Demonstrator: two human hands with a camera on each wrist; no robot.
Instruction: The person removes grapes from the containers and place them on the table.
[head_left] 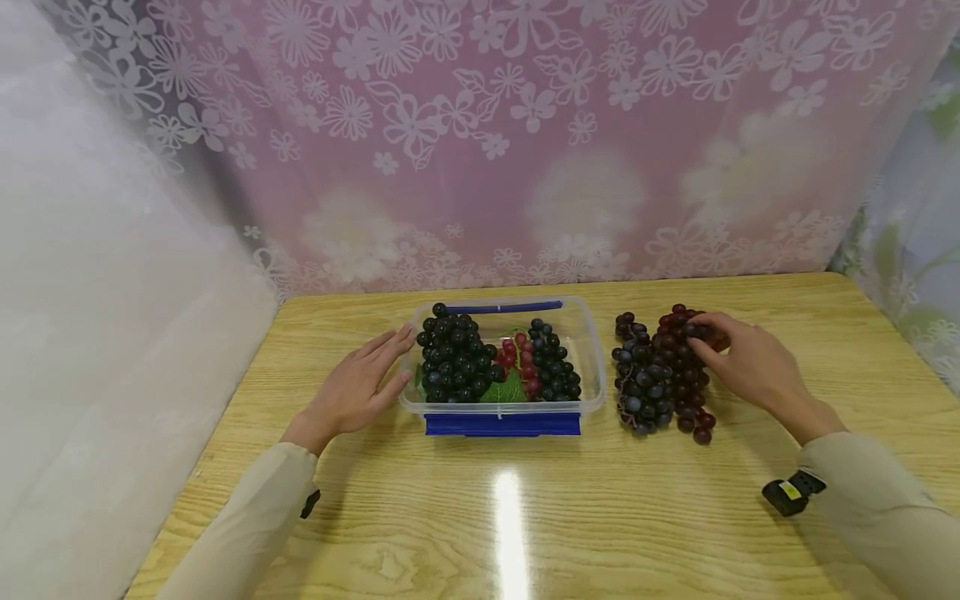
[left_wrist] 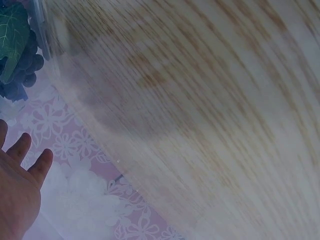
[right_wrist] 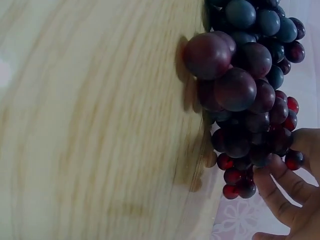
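Note:
My left hand [head_left: 356, 387] touches the left side of a clear plastic container [head_left: 600, 367] with its fingers fairly straight. Inside lie a black grape bunch [head_left: 453, 358] on the left, a small red bunch [head_left: 528, 367] in the middle with a green leaf [head_left: 506, 390], and another dark bunch [head_left: 555, 367] on the right. Right of the container, my right hand [head_left: 753, 367] pinches the upper part of a dark red grape bunch [head_left: 686, 379] between thumb and fingers. In the right wrist view, its fingertips press among the grapes [right_wrist: 235, 90]. A blue-black bunch [head_left: 643, 387] lies alongside, touching the red one.
The container has a blue front latch [head_left: 502, 425] and a blue strip [head_left: 517, 307] along its back. Everything stands on a wood-grain table [head_left: 420, 517]. A pink flowered curtain [head_left: 480, 208] hangs behind the table's back edge, and a white sheet [head_left: 120, 292] is at the left.

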